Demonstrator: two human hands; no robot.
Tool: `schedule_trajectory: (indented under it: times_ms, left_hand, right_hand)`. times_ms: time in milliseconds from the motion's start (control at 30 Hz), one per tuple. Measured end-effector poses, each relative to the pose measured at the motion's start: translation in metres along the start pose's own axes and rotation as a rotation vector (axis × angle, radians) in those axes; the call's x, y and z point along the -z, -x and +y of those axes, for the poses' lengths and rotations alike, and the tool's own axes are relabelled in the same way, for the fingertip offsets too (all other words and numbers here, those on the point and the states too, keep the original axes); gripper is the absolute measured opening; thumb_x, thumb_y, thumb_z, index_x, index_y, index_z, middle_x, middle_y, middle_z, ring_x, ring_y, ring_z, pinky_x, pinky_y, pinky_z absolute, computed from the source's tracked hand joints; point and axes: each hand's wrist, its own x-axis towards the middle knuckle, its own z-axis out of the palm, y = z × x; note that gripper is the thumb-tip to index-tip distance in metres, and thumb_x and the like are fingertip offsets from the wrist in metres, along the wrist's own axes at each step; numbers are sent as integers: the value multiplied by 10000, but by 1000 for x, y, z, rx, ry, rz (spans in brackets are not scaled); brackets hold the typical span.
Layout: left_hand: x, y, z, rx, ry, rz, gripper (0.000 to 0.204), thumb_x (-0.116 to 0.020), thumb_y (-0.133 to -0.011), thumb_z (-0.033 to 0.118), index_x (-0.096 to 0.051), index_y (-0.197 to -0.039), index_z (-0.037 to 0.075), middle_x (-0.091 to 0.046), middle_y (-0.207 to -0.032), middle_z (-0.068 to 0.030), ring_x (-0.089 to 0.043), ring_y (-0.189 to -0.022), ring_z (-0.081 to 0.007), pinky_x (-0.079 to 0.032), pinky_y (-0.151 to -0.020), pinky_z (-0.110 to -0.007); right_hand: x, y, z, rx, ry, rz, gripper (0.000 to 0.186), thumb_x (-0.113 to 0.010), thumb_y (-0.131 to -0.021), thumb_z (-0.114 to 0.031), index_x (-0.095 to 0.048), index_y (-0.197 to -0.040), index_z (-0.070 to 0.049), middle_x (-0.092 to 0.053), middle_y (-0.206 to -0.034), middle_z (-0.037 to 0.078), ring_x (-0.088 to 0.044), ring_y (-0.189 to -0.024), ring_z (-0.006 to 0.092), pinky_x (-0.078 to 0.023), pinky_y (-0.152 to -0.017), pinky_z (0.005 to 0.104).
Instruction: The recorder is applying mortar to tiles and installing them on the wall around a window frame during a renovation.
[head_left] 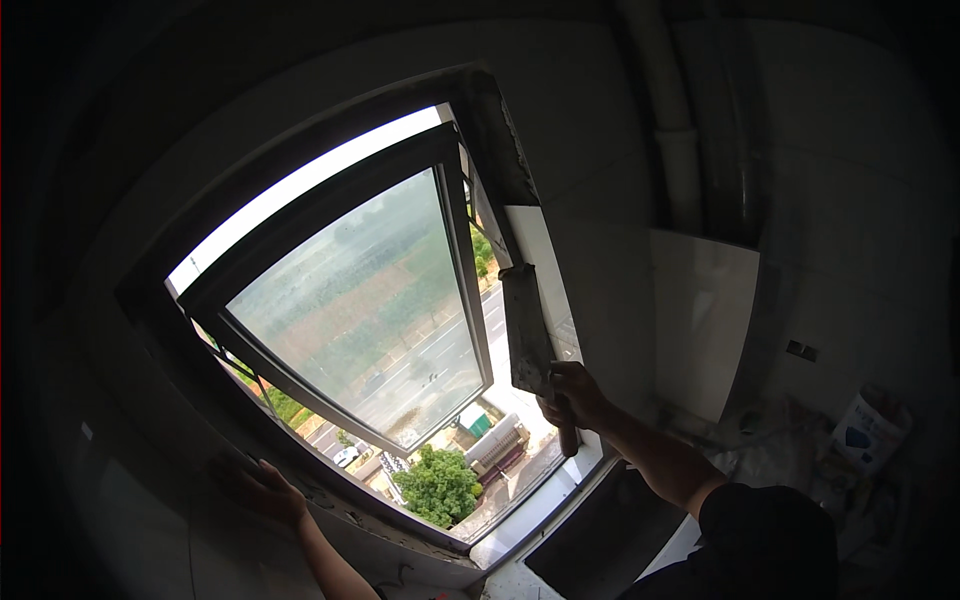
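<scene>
My right hand [568,398] grips the handle of a broad, dark, residue-stained trowel [525,320], whose blade stands upright along the right side of the window opening, beside a pale panel [532,235] on the reveal. My left hand [262,490] lies with fingers extended on the dark tiled wall [235,540] below and left of the window. The glazed sash [350,290] hangs tilted out within the dark window frame [155,285], with trees and a road visible far below.
A pale upright board [700,320] leans right of the window beneath vertical pipes [678,165]. A white printed bag [865,430] and plastic clutter lie at the lower right. A dark recess [590,525] in a light-edged surface is below the sill, near my right forearm.
</scene>
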Motion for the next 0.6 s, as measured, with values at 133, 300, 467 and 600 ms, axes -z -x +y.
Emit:
schedule_trajectory:
  times_ms: [133, 300, 467, 600]
  left_hand:
    - [0, -1, 4, 9, 10, 19, 631, -534, -1208, 357, -450, -1736, 22, -390, -1809, -257, -361, -1676, -460, -259, -1380, -600]
    - [2, -2, 4, 19, -14, 1, 608, -527, -1210, 352, -475, -1726, 35, -412, -1798, -248, -369, -1671, -454, -264, -1382, -595]
    - [5, 1, 0, 35, -14, -12, 587, -515, -1213, 340, -491, -1723, 50, -418, -1794, -246, -366, -1672, -452, -254, -1388, -590]
    - [6, -1, -6, 28, -8, -3, 584, -508, -1212, 338, -496, -1722, 55, -429, -1791, -239, -368, -1671, -450, -252, -1388, -589]
  right_hand:
    - [-10, -22, -42, 163, 508, 188, 469, -701, -1158, -345, -598, -783, -85, -523, -587, -19, -490, -450, 86, -388, -433, 289]
    - [-22, -38, -58, -93, 464, 255, 460, -634, -1193, -394, -661, -867, -70, -486, -622, -39, -484, -528, 86, -404, -512, 287]
    - [-46, -122, -88, 341, 701, 272, 437, -566, -1202, -455, -669, -1139, -35, -580, -846, 9, -566, -714, 104, -495, -714, 313]
    - [-64, -197, -111, 553, 903, 387, 388, -644, -1168, -396, -654, -1042, -29, -670, -732, 65, -674, -653, 148, -550, -668, 346]
